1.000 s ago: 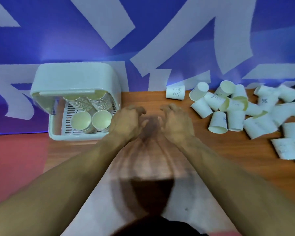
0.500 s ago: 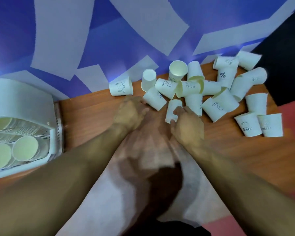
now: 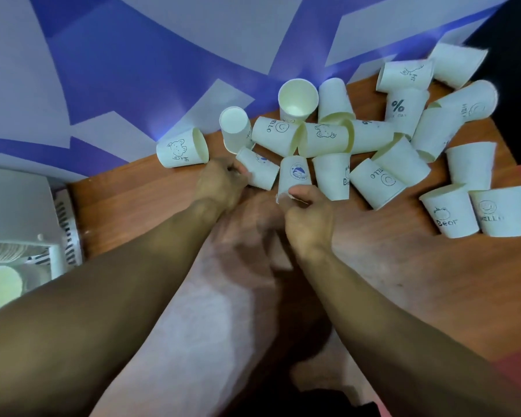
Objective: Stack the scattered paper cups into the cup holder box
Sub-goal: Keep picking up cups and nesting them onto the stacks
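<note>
Several white paper cups lie scattered across the far right of the wooden table (image 3: 403,260). My left hand (image 3: 220,183) grips the base end of a tipped cup (image 3: 260,173) at the pile's near left. My right hand (image 3: 309,218) pinches the rim of an upside-down cup with a blue dolphin logo (image 3: 295,176). The white cup holder box (image 3: 15,206) sits at the left edge, partly cut off, with stacked cups (image 3: 0,284) inside.
A cup with a bear drawing (image 3: 182,150) lies on its side left of my left hand. Two upside-down cups (image 3: 475,210) stand at the near right. A blue and white patterned wall rises behind the table. Red floor shows at the right.
The view swung right, from the box to the cup pile. Both hands reached forward from the table's middle into the pile, and each has taken hold of a cup.
</note>
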Demonstrator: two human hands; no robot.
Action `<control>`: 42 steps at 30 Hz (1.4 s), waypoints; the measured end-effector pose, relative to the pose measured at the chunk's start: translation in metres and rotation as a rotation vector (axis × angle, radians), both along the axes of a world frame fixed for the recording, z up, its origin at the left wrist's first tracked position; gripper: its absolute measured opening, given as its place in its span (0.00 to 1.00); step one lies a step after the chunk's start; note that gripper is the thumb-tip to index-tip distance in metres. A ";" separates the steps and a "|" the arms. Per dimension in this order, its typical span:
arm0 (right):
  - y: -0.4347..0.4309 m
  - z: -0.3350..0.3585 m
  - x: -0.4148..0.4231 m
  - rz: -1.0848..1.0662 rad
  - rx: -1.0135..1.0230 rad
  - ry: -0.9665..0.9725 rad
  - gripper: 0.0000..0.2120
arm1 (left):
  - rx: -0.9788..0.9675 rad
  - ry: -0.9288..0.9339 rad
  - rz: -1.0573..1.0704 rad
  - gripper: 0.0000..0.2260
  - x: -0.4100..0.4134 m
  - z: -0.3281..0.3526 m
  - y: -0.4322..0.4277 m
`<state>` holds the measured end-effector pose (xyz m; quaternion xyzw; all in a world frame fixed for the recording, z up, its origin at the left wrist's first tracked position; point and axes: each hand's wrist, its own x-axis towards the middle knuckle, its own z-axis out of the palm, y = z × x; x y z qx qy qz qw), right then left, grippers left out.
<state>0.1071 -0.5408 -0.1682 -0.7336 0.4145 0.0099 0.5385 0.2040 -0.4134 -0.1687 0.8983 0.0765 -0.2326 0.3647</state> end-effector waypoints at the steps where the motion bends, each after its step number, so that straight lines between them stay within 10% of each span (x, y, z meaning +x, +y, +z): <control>1: 0.001 -0.001 0.002 -0.038 0.029 -0.014 0.08 | 0.001 -0.008 -0.005 0.06 -0.002 0.003 0.000; 16: 0.045 0.066 -0.034 0.105 -0.459 -0.285 0.08 | 0.233 -0.394 -0.112 0.09 -0.077 0.092 0.068; 26: 0.173 0.125 -0.060 0.381 -0.504 -0.561 0.26 | 0.316 -0.742 -0.008 0.07 -0.147 0.143 0.197; 42: 0.375 0.115 -0.064 0.934 -0.792 -0.880 0.21 | 0.539 -0.790 0.200 0.05 -0.204 0.142 0.409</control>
